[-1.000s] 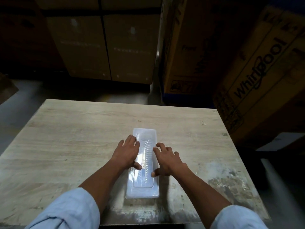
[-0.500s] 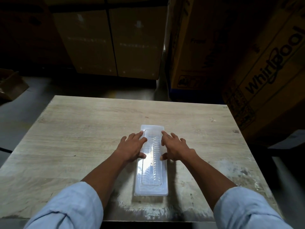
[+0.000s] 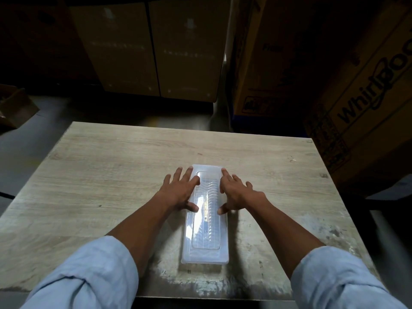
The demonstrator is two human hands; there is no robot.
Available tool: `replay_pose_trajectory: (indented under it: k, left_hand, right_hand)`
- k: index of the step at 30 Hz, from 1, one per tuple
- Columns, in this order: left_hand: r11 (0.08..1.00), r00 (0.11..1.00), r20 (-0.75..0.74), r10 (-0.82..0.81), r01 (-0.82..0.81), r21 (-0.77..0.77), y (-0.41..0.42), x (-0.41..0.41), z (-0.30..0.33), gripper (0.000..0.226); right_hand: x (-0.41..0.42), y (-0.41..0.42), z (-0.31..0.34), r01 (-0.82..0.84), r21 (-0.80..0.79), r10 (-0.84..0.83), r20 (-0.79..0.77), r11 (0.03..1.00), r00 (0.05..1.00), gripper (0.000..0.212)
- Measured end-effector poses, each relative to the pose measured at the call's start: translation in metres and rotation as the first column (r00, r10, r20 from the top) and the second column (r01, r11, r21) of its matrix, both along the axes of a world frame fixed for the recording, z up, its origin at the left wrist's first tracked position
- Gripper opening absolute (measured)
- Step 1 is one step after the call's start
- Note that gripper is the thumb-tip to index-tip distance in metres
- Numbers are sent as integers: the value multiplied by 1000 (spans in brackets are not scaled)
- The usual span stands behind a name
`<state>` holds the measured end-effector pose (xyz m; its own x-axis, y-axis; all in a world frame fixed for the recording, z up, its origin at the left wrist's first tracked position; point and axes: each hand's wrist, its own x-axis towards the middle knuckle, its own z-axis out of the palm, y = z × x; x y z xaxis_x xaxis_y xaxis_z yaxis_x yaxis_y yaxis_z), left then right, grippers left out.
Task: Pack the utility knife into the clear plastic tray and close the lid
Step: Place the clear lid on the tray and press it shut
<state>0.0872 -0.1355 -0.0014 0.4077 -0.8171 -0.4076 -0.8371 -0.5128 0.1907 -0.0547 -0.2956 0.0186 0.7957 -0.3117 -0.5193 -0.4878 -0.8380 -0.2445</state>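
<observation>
On the left edge of the view, a brown box (image 3: 13, 108) sat on the floor, half cut off by the frame and too dark for me to read. Nearer, my left sleeve (image 3: 89, 275), pale blue and rolled, ran out of the bottom of the picture. My left hand (image 3: 180, 192) lay flat on the wooden table (image 3: 100, 175), palm down, fingers spread and straight, gripping nothing; its forefinger lay along the left rim of the clear plastic tray (image 3: 206, 237) near the far end, and its thumb tip touched the lid on the left side, about a third of the way back.

The tray lay lengthwise at the middle of the table, its near end close to the table's near edge, with the lid (image 3: 207, 250) down over it. Through the ribbed plastic I could make out only a pale yellowish strip with a dark dot, which I took for the utility knife (image 3: 205, 210); glare and ribbing hid its outline. That strip sat between my two thumbs, under the lid, touched by neither.

My right hand (image 3: 239, 194) mirrored the left: open, flat, holding nothing, forefinger reaching the tray's far right corner, thumb tip on the lid's right side. My right sleeve (image 3: 334, 279) was cut off at the bottom.

Beyond the table stood tall cardboard cartons (image 3: 156, 47), dim and unreadable, and at the far right a tilted carton (image 3: 367, 97) with its printed name cropped by the frame.
</observation>
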Motion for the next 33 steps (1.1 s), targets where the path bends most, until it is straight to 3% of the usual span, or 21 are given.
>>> replay_pose_trajectory:
  k: [4, 8, 12, 16, 24, 28, 33]
  left_hand:
    - [999, 999, 37, -32, 32, 11, -3, 1, 4, 90]
    - [999, 997, 66, -45, 45, 0, -3, 4, 5, 106]
    - [999, 996, 81, -48, 47, 9, -2, 5, 4, 115]
    - [999, 993, 103, -50, 48, 25, -3, 2, 4, 113]
    - [998, 983, 178, -51, 46, 31, 1, -8, 3, 106]
    - [999, 978, 200, -52, 49, 23, 4, -11, 4, 103]
    - [997, 976, 217, -32, 46, -59, 16, -23, 5, 87]
  right_hand:
    - [2, 0, 5, -7, -12, 7, -14, 1000, 1000, 60]
    - [3, 0, 7, -3, -41, 3, -3, 999, 1000, 79]
    - [6, -2, 7, 0, -59, 0, 6, 998, 1000, 65]
    - [7, -3, 7, -14, -67, 13, -11, 998, 1000, 51]
    - [5, 5, 8, 33, -40, -33, -2, 999, 999, 59]
    - [2, 7, 7, 55, -24, -55, 9, 998, 998, 51]
    - [-3, 10, 1, 65, -47, -62, 67, 997, 996, 57]
